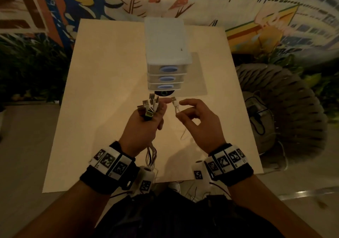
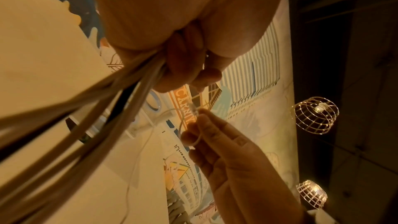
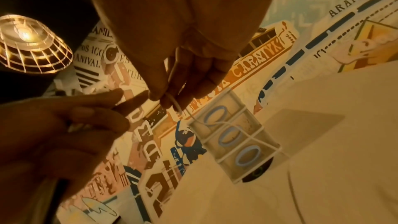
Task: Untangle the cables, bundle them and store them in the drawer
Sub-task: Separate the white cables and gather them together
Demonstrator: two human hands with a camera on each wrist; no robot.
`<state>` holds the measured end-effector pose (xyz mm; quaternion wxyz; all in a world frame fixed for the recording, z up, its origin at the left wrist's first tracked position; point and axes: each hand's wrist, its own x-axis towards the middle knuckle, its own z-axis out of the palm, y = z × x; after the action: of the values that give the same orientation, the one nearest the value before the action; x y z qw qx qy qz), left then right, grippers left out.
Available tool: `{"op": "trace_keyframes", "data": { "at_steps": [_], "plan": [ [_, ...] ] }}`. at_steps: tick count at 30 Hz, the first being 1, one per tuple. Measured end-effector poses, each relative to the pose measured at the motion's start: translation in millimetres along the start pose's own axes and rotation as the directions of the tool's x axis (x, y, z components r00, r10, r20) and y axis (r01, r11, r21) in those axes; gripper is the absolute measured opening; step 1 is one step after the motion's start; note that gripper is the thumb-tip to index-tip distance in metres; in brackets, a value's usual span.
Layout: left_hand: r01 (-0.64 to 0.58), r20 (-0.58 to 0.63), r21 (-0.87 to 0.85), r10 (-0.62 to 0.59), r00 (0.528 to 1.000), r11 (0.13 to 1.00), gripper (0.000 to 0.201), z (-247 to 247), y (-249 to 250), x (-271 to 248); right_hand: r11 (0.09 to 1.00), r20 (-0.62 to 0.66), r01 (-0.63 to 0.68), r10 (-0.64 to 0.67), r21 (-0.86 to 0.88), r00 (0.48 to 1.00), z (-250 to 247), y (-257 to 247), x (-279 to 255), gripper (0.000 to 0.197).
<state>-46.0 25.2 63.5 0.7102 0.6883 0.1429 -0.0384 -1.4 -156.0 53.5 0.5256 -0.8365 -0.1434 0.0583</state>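
My left hand (image 1: 156, 113) grips a bundle of cables (image 1: 149, 105) over the beige table (image 1: 91, 109), with several USB plugs sticking up out of the fist. The cables' tails (image 2: 96, 117) hang below the fist toward me. My right hand (image 1: 185, 113) pinches a thin white cable (image 1: 175, 107) just below its USB plug, close beside the left hand's outstretched finger. In the right wrist view, the right hand (image 3: 172, 83) holds that white cable (image 3: 178, 106), and the left hand (image 3: 64, 125) is alongside. Behind the hands stands a white drawer unit (image 1: 167, 54) with three shut drawers.
A black round object (image 1: 164, 93) lies at the foot of the drawer unit. A clear sheet (image 1: 198, 76) lies under and to the right of the unit. A grey woven seat (image 1: 284, 109) stands right of the table. A mural wall rises behind.
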Motion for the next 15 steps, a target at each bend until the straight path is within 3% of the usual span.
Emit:
{"op": "trace_keyframes", "data": {
  "at_steps": [3,6,10,15],
  "plan": [
    [0.012,0.006,0.057,-0.013,1.000,0.998,0.025,12,4,-4,0.997,-0.021,0.043,-0.042,0.057,0.999,-8,-3,-8,0.018],
    [0.004,0.054,0.087,-0.009,0.998,0.996,0.041,23,6,-9,0.994,0.000,0.114,-0.114,-0.002,0.994,-13,-2,-16,0.020],
    [-0.054,0.066,0.230,0.039,0.997,0.972,0.046,33,10,-15,0.975,0.045,0.189,-0.185,-0.116,0.982,-14,0,-25,0.027],
    [-0.058,0.082,0.256,0.038,0.996,0.965,0.021,35,14,-20,0.939,0.055,0.284,-0.279,-0.196,0.959,-17,1,-29,0.036]
  ]
}}
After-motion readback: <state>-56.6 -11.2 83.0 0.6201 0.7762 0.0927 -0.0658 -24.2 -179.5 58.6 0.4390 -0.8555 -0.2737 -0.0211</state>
